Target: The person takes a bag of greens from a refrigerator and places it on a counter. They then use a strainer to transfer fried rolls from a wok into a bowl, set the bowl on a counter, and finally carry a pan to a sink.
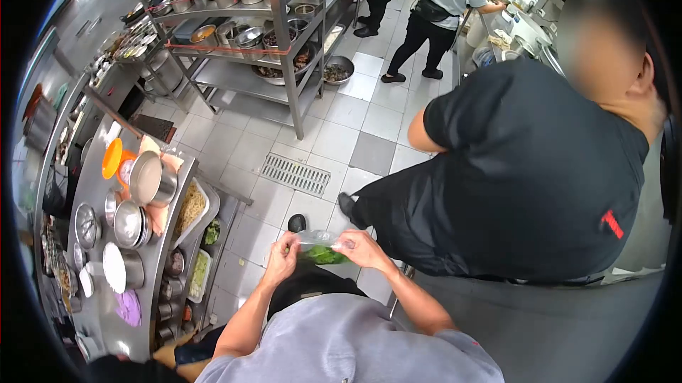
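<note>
Left hand [282, 259], right hand [360, 247] pinch bag of greens [322, 253]; long axis horizontal, left-right.

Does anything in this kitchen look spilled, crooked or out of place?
Little stands out. Small bits lie on the floor tiles near the counter. Left hand and right hand hold a clear bag of greens between them; nothing spills from it.

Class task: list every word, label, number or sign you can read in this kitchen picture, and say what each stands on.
No text can be read.
Red mark on the co-worker's black shirt: too blurred to read.
Clear bag of greens held by left hand and right hand: no label visible.
</note>
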`<state>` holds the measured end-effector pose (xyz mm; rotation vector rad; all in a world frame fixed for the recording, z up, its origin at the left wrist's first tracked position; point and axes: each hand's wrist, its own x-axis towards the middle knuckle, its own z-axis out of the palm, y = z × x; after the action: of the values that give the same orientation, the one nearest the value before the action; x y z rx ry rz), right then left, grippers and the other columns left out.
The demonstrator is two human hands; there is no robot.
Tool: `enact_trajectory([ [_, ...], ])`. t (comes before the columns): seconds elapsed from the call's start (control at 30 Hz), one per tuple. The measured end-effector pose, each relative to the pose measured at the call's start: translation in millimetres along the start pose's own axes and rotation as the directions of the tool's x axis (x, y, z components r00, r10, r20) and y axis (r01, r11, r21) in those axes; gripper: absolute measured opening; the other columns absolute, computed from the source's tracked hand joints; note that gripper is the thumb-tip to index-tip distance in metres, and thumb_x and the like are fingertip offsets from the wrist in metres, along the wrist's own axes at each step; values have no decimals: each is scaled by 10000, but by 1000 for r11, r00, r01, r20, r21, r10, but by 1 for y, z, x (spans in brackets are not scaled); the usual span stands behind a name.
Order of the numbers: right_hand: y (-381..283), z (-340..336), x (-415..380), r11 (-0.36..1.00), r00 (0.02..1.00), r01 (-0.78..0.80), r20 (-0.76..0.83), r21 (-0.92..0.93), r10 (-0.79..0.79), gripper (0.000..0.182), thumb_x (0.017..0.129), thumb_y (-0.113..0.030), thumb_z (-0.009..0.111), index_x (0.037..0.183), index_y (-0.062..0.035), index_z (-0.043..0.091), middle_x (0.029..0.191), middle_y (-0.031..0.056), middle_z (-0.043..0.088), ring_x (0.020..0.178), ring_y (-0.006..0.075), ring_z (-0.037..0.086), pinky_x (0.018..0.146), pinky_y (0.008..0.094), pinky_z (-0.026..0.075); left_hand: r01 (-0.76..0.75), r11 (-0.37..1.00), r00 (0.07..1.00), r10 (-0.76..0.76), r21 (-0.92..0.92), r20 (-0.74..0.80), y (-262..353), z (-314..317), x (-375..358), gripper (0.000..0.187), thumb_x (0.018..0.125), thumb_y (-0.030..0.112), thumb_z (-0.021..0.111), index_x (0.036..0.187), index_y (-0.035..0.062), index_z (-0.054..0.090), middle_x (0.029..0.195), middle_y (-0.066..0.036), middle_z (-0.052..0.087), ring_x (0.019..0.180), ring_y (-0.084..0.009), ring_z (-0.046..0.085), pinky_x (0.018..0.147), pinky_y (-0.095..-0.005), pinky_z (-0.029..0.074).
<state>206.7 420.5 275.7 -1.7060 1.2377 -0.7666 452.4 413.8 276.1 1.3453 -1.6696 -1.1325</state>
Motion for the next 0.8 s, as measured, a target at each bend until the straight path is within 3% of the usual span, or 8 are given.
enact_trajectory([
  [0.13, 45, 2, 56, 984, 983, -175, -56, 22, 176, 183, 781, -137, 672, 863, 5, 590, 781, 102, 564, 694, 191, 560, 633, 319, 455, 60, 996, 995, -65, 62, 81, -39, -3, 73, 128, 896, 113, 499, 827, 4, 497, 603, -112, 456, 565, -173, 474, 532, -329, 382],
  [0.27, 109, 45, 85, 965, 957, -258, -128, 42, 261, 383, 797, -230, 676, 1087, -21, 538, 1012, 130, 597, 950, 239, 603, 810, 345, 476, 68, 960, 927, -162, 273, 338, -61, -33, 146, 280, 924, 272, 462, 809, 21, 505, 629, -205, 503, 619, -364, 541, 558, -435, 394],
  [0.3, 122, 57, 86, 947, 940, -319, -111, 40, 322, 426, 784, -249, 683, 1096, -2, 530, 1039, 144, 595, 978, 247, 587, 846, 343, 459, -7, 948, 899, -133, 318, 417, -71, -42, 163, 335, 920, 335, 446, 801, 32, 525, 663, -220, 545, 698, -424, 537, 598, -480, 402],
  [0.37, 127, 64, 92, 838, 842, -539, 37, 85, 538, 506, 784, -318, 683, 1126, 14, 513, 1075, 166, 593, 984, 240, 579, 854, 342, 454, -84, 923, 837, -140, 376, 530, -94, -56, 196, 346, 914, 353, 450, 797, 39, 534, 672, -213, 559, 699, -415, 549, 618, -481, 416],
  [0.43, 143, 72, 95, 758, 782, -623, 119, 194, 612, 500, 784, -312, 688, 1121, 14, 514, 1059, 170, 593, 957, 226, 580, 825, 334, 464, -141, 893, 769, -173, 427, 616, -97, -68, 220, 362, 912, 371, 441, 792, 48, 550, 705, -198, 589, 720, -407, 566, 657, -487, 434],
  [0.53, 177, 90, 83, 727, 781, -604, 61, 327, 621, 445, 787, -260, 703, 1103, 1, 529, 988, 140, 615, 894, 189, 586, 788, 316, 475, -249, 885, 749, -82, 394, 657, -106, -71, 251, 354, 913, 365, 441, 796, 52, 557, 713, -196, 593, 724, -407, 568, 658, -486, 435],
  [0.67, 187, 83, 69, 596, 595, -738, -114, 316, 796, 389, 766, -242, 713, 1038, 3, 583, 909, 107, 633, 848, 177, 598, 755, 294, 485, -201, 923, 827, -20, 329, 562, -101, -63, 296, 351, 917, 351, 433, 814, 41, 559, 716, -210, 586, 723, -415, 564, 656, -490, 433],
  [0.8, 224, 93, 34, 400, 362, -740, -182, 540, 914, 278, 746, -224, 693, 928, -19, 645, 807, 79, 655, 766, 171, 614, 693, 308, 485, -118, 972, 890, 13, 201, 456, -93, -51, 357, 373, 929, 334, 416, 797, 4, 530, 667, -220, 538, 659, -411, 529, 619, -460, 419],
])
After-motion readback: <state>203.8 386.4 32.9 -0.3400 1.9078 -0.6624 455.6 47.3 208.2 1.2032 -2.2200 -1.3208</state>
